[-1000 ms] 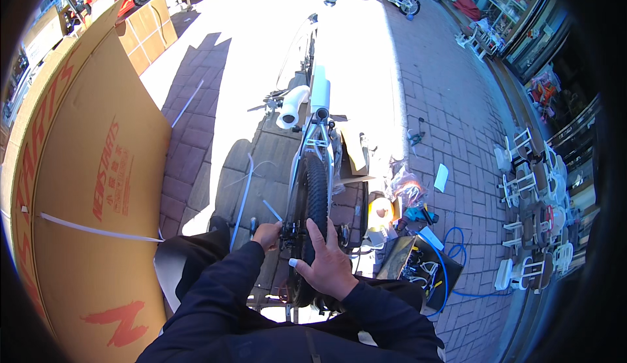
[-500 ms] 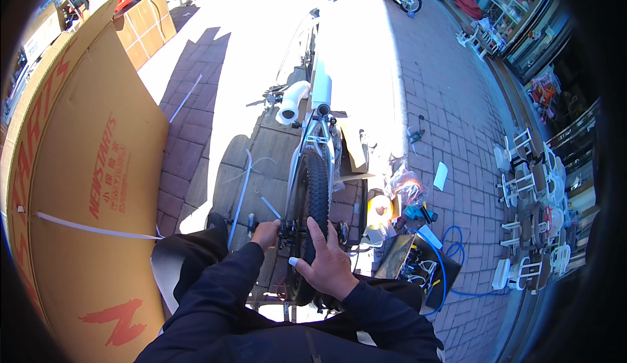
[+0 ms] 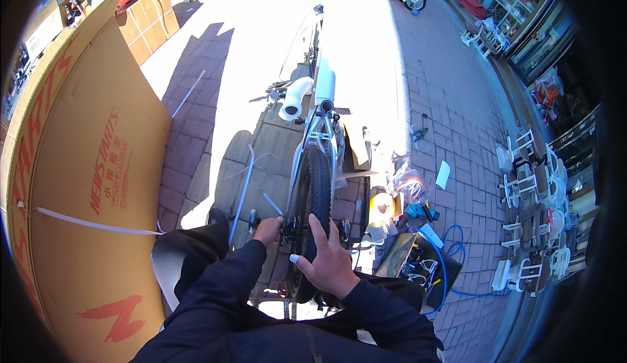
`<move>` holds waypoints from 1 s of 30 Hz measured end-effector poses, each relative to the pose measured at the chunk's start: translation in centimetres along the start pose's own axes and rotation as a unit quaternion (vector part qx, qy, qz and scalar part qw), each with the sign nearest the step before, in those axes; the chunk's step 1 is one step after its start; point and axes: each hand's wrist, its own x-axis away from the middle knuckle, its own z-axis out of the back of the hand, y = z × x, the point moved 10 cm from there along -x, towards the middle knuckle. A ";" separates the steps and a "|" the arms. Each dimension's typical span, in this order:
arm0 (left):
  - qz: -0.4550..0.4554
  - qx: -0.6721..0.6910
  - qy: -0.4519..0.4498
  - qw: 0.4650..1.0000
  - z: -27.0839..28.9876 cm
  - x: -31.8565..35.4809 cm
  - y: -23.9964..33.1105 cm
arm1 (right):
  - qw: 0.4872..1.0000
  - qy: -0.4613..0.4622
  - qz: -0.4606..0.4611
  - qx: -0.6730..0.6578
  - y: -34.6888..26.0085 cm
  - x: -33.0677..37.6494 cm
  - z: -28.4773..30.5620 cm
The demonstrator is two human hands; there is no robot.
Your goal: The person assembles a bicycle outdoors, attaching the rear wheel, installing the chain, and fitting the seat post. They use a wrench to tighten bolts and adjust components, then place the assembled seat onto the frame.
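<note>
In the head view, a bicycle [image 3: 317, 135] stands lengthwise on the brick pavement [image 3: 457, 128], with its knobbly black tyre [image 3: 319, 180] nearest the person, between the two hands. The left hand [image 3: 266, 230] is at the left side of the wheel's hub [image 3: 287, 230], its fingers curled; whether they are clamped on a part there, I cannot tell. The right hand [image 3: 330, 266] has its thumb and fingers spread apart across the tyre, with fingertips by the tread and the thumb, pale at its tip, reaching toward the tyre's left side. Farther along, a white-wrapped tube [image 3: 325, 89] runs beyond the wheel, with a curved white piece [image 3: 298, 97] to its left.

A large cardboard box [image 3: 78, 252] stands on edge along the pavement's left side, with a white strap [image 3: 95, 222] across its lower half. Right of the wheel, a black case [image 3: 393, 258] lies open with tools inside, its right corner beside a blue hose [image 3: 456, 231]. Just beyond the case are a teal tool [image 3: 418, 211], a round roll [image 3: 381, 207] and a clear plastic bag [image 3: 409, 181]; a white sheet [image 3: 443, 174] lies farther right. Small white-and-brown chairs [image 3: 532, 213] line the pavement's right edge, along the step.
</note>
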 end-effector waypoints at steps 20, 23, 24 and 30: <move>-0.134 -0.027 0.176 0.975 13.8 6.1 18.8 | 0.997 0.004 0.049 -0.064 -0.1 0.3 -0.2; -0.120 -0.003 0.095 0.988 14.0 9.1 22.9 | 0.990 0.070 0.076 -0.101 0.5 0.4 0.9; -0.106 -0.029 0.051 0.993 13.4 9.9 23.6 | 0.983 0.082 0.067 -0.153 1.4 0.1 1.4; -0.150 -0.102 0.016 0.983 11.4 12.6 26.0 | 0.966 0.178 -0.064 -0.177 10.5 -2.0 4.8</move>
